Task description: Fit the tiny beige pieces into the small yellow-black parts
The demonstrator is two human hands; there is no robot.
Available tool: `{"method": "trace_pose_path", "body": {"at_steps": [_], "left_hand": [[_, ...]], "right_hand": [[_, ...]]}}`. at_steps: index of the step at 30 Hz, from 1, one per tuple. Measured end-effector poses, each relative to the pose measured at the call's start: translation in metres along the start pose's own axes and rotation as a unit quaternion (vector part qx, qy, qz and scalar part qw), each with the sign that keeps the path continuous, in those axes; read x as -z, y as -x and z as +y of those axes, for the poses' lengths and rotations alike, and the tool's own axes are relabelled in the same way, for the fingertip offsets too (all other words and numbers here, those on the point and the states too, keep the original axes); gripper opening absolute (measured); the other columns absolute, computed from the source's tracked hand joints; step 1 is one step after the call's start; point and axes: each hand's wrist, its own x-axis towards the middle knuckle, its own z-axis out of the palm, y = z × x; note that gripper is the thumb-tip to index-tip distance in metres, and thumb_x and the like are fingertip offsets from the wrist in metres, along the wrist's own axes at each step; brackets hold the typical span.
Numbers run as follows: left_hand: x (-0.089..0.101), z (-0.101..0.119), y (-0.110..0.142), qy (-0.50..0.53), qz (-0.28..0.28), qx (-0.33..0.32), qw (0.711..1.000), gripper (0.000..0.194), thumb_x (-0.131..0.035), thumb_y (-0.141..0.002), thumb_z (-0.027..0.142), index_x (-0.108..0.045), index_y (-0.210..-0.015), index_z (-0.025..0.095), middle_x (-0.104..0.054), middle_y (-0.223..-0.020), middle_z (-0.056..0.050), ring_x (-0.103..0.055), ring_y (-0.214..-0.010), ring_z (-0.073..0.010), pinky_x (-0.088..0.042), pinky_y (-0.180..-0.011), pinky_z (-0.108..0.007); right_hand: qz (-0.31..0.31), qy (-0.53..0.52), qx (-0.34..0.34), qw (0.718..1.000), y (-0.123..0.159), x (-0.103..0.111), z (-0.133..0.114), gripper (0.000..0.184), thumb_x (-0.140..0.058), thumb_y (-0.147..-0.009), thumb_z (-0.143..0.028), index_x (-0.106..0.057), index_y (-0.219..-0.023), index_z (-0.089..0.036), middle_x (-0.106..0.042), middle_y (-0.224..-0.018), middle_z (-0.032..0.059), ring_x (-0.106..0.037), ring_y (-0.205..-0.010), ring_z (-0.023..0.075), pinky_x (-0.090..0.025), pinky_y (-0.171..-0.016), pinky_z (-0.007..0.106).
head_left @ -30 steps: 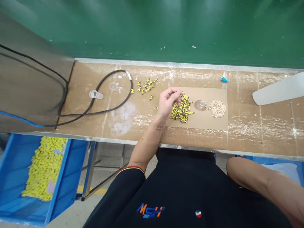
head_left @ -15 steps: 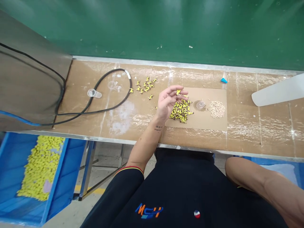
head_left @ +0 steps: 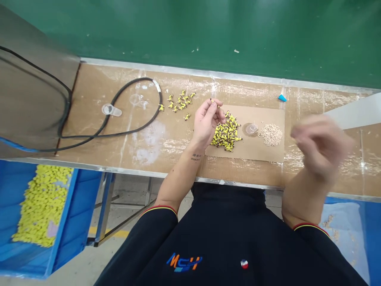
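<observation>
My left hand point(head_left: 207, 120) is raised just left of a heap of small yellow-and-black parts point(head_left: 226, 134) on a cardboard sheet point(head_left: 253, 147). Its fingertips pinch one small yellow part point(head_left: 214, 101). My right hand point(head_left: 321, 145) is lifted above the bench's right side and smeared by motion, so its fingers cannot be read. On the sheet, right of the heap, stand a small clear cup point(head_left: 251, 128) and a pile of pale beige pieces point(head_left: 271, 134). A smaller scatter of yellow parts point(head_left: 179, 101) lies to the left.
A black cable point(head_left: 119, 115) loops over the bench's left side beside clear plastic lids point(head_left: 111, 110). A blue bin of yellow pieces point(head_left: 41, 206) sits below left; another blue bin point(head_left: 351, 234) below right. A blue scrap point(head_left: 282, 97) and a white blade-like object point(head_left: 351, 111) lie far right.
My right hand has risen from below the bench into view, moving fast. My left hand has lifted from the yellow heap with one part pinched.
</observation>
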Motion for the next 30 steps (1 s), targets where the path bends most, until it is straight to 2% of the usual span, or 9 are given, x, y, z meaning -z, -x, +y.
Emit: {"method": "trace_pose_path", "body": {"at_steps": [2,3,5,8,15,22,30], "left_hand": [[-0.001,0.002,0.001,0.026,0.000,0.017,1.000,0.020,-0.062,-0.099,0.038,-0.057,-0.089,0.022,-0.055,-0.064,0.006,-0.057,-0.054,-0.0056,-0.050,-0.058,-0.019],[-0.002,0.003,0.001,0.034,0.001,0.030,0.999,0.021,-0.058,-0.101,0.036,-0.055,-0.087,0.022,-0.053,-0.064,0.006,-0.056,-0.054,-0.0055,-0.050,-0.058,-0.019],[-0.003,0.006,0.002,0.033,0.007,0.055,0.998,0.026,-0.052,-0.104,0.036,-0.051,-0.082,0.021,-0.049,-0.064,0.005,-0.054,-0.054,-0.0054,-0.049,-0.058,-0.019],[-0.005,0.007,0.004,0.008,0.018,0.077,0.997,0.034,-0.049,-0.106,0.040,-0.050,-0.079,0.021,-0.047,-0.067,0.004,-0.052,-0.054,-0.0050,-0.049,-0.057,-0.019],[-0.006,0.002,0.005,-0.053,0.011,0.050,0.997,0.021,-0.061,-0.103,0.038,-0.066,-0.098,0.018,-0.059,-0.079,0.002,-0.057,-0.061,-0.0029,-0.050,-0.060,-0.016],[0.001,-0.003,0.003,-0.113,0.002,0.032,0.993,0.022,-0.066,-0.100,0.039,-0.066,-0.110,0.020,-0.066,-0.079,0.002,-0.061,-0.063,-0.0050,-0.050,-0.062,-0.018],[-0.001,-0.001,0.005,-0.084,0.025,0.027,0.996,0.026,-0.075,-0.093,0.038,-0.066,-0.112,0.023,-0.066,-0.074,0.003,-0.062,-0.061,-0.0075,-0.051,-0.061,-0.020]], "right_hand": [[-0.043,0.044,0.006,0.998,-0.005,-0.012,0.019,0.016,-0.066,-0.096,-0.028,-0.069,-0.081,-0.025,-0.071,-0.076,0.0012,-0.062,-0.068,0.0157,-0.051,-0.063,0.032],[-0.068,0.068,-0.002,0.995,-0.006,-0.018,0.028,0.017,-0.065,-0.095,-0.026,-0.068,-0.079,-0.025,-0.070,-0.072,0.0009,-0.060,-0.064,0.0155,-0.048,-0.060,0.032],[-0.106,0.095,-0.032,0.989,-0.006,-0.029,0.043,0.016,-0.065,-0.094,-0.027,-0.070,-0.080,-0.024,-0.070,-0.072,0.0013,-0.059,-0.062,0.0157,-0.046,-0.059,0.032],[-0.133,0.110,-0.039,0.984,-0.001,-0.036,0.054,0.015,-0.065,-0.094,-0.028,-0.072,-0.082,-0.024,-0.072,-0.075,0.0022,-0.061,-0.064,0.0164,-0.047,-0.062,0.033],[-0.133,0.124,-0.041,0.982,0.003,-0.037,0.056,0.014,-0.067,-0.093,-0.029,-0.076,-0.082,-0.025,-0.073,-0.076,0.0024,-0.062,-0.063,0.0171,-0.047,-0.062,0.033],[-0.135,0.106,-0.057,0.984,0.002,-0.042,0.057,0.014,-0.067,-0.090,-0.029,-0.076,-0.081,-0.024,-0.071,-0.071,0.0016,-0.058,-0.058,0.0156,-0.046,-0.061,0.033],[-0.134,0.134,-0.054,0.980,0.003,-0.045,0.057,0.014,-0.066,-0.088,-0.030,-0.076,-0.078,-0.026,-0.069,-0.066,0.0007,-0.058,-0.057,0.0164,-0.046,-0.059,0.033]]}}
